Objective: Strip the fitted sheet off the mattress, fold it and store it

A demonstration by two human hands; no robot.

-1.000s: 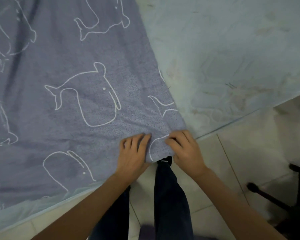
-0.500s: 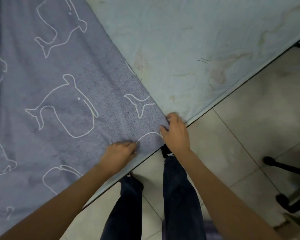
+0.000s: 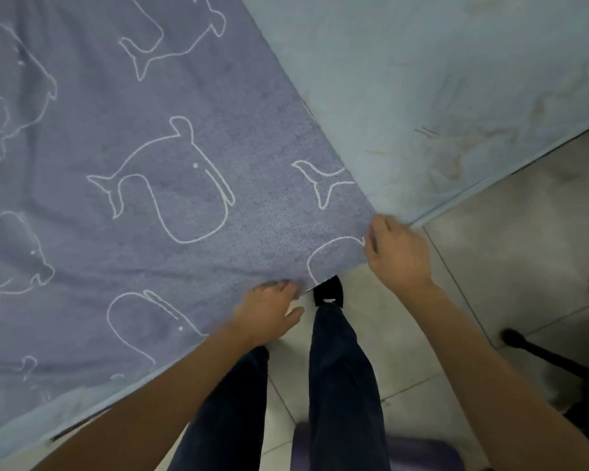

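Spread wider apart now, left hand point(image 3: 269, 312) and right hand point(image 3: 399, 258) each grip the fitted sheet point(image 3: 191, 107) corner.

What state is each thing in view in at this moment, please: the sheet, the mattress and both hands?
fitted sheet: spread flat over the left part of the bed, its corner held at the near edge.
mattress: bare and stained on the right part.
left hand: fingers curled on the sheet's near edge.
right hand: pinches the sheet's corner.

Pale tiled floor point(image 3: 490, 266); dark legs point(image 3: 541, 351), perhaps a chair's, at right
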